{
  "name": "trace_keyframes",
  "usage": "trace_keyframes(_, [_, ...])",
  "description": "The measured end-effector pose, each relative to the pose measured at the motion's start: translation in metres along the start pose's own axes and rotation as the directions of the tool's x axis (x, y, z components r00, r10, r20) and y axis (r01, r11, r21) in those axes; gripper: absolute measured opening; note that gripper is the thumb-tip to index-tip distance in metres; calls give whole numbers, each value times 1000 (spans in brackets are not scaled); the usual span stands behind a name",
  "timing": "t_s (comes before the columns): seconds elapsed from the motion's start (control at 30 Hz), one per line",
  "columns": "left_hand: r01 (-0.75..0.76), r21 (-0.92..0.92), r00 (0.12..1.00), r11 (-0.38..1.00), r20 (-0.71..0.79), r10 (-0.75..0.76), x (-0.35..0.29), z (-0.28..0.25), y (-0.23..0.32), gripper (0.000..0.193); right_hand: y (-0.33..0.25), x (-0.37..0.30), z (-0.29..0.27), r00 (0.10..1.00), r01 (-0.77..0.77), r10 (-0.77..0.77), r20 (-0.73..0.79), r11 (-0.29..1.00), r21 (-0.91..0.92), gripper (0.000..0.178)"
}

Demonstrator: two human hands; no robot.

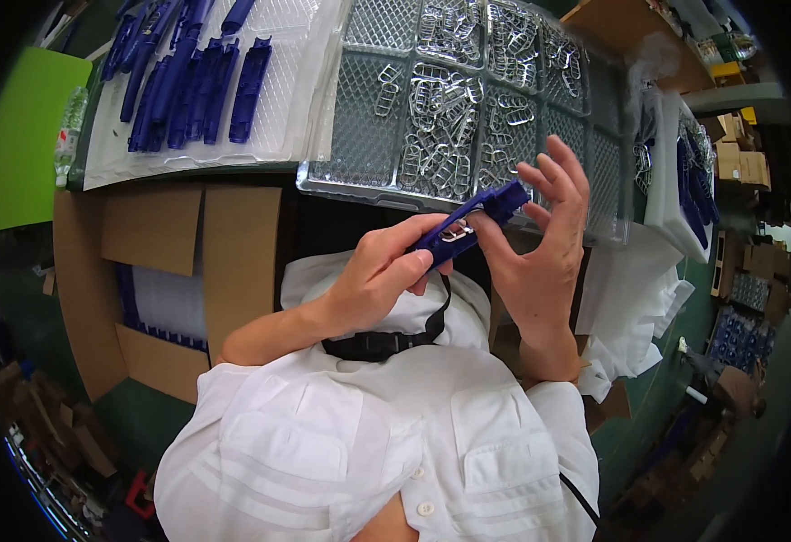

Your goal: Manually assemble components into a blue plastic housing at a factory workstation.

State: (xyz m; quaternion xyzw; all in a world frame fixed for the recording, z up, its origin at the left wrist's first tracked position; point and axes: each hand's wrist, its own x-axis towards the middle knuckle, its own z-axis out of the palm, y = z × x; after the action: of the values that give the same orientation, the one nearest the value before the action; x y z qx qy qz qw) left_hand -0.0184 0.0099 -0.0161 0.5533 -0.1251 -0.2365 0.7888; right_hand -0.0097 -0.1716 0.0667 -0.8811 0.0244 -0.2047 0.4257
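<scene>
My left hand [386, 266] is closed around one end of a long blue plastic part [502, 200], held tilted up to the right in front of my chest. Inside the part's hollow sits a small shiny metal piece [458, 231]. The thumb of my right hand [544, 239] presses on the part beside that metal, and the forefinger is bent close to its upper end. The other right fingers stand spread in the air. Just beyond my hands lies a clear compartment tray [346, 185] with many bent metal wire clips [440, 131].
To the far left, more blue plastic parts [249, 90] lie on a white textured tray [106, 163]. An open cardboard box [88, 298] stands at my left. White foam sheets [630, 307] hang at the right, near a white block [671, 199] and a stack of cartons [743, 163].
</scene>
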Motion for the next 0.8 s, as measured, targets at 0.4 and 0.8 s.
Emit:
trace_keyframes(0.4, [44,398,997,917,-73,-17,38,7,2,22,51,-3,6,972,72,-84,219,995,62,26])
trace_keyframes(0.8, [-231,602,968,765,224,116,35,-18,48,43,80,10,-10,926,345,-378,4,850,398,44])
